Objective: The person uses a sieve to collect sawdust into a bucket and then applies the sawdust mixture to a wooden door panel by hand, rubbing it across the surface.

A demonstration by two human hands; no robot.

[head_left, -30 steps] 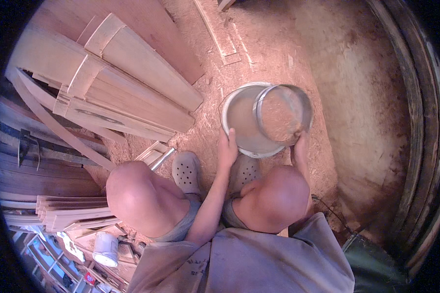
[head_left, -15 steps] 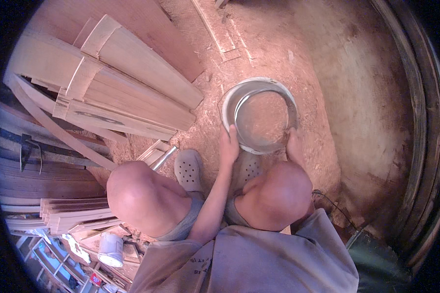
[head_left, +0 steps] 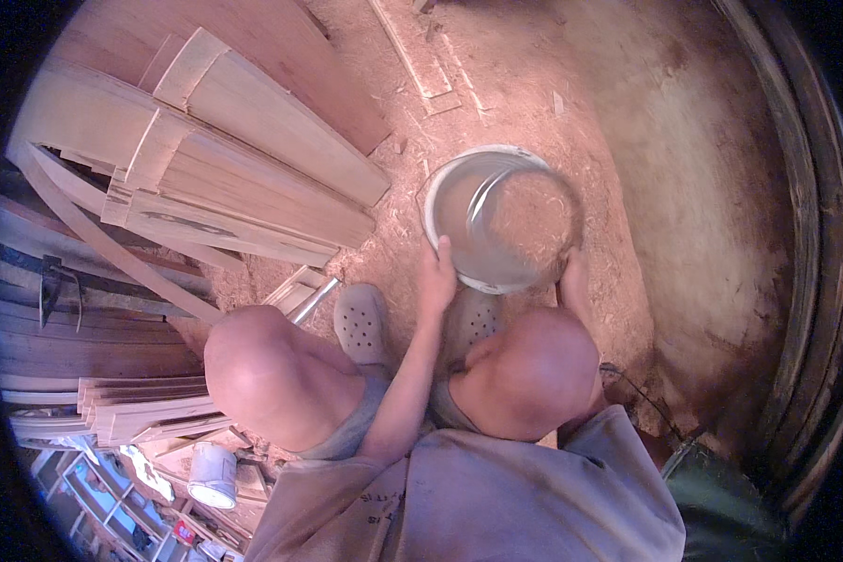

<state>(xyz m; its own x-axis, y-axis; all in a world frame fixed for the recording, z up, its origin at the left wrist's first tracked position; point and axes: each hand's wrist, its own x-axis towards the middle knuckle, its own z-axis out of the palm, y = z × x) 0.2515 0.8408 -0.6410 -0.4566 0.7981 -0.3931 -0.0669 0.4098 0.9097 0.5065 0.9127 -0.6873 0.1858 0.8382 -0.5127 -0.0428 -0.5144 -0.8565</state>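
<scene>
Silvery and blurred, the sieve (head_left: 479,202) holds brown material (head_left: 534,214).

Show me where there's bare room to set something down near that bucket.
Probably the sawdust-strewn floor beyond and right of the bucket, between the thin wooden strips and the pale stained surface. Crowded: left, by stacked boards; nearside, by the left hand, right hand and clogs.

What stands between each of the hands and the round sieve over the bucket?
For the right hand, nothing visible: it seems to hold the blurred sieve by its near right edge. For the left hand, the near left wall of the bucket stands between.
</scene>
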